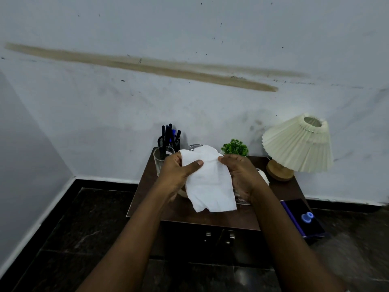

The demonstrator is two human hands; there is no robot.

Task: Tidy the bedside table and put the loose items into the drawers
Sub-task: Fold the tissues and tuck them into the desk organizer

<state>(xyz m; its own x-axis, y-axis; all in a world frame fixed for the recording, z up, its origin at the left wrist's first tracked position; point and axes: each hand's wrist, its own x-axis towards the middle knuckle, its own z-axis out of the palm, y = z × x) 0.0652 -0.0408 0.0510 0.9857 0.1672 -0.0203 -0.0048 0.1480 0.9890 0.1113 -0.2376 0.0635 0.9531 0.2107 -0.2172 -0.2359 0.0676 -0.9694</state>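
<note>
A limp white paper tissue (207, 182) is pinched at its upper corners — left hand (179, 171), right hand (241, 175) — long axis hanging toward the dark wooden bedside table (210, 218).

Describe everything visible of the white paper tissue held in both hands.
The white paper tissue is a single thin, creased sheet, spread open, roughly rectangular with uneven edges. It hangs in the air above the dark brown wooden bedside table. The left hand grips its upper left edge, thumb across the front; the right hand pinches its upper right edge. Its lower edge hangs free. No print or stain shows.
</note>
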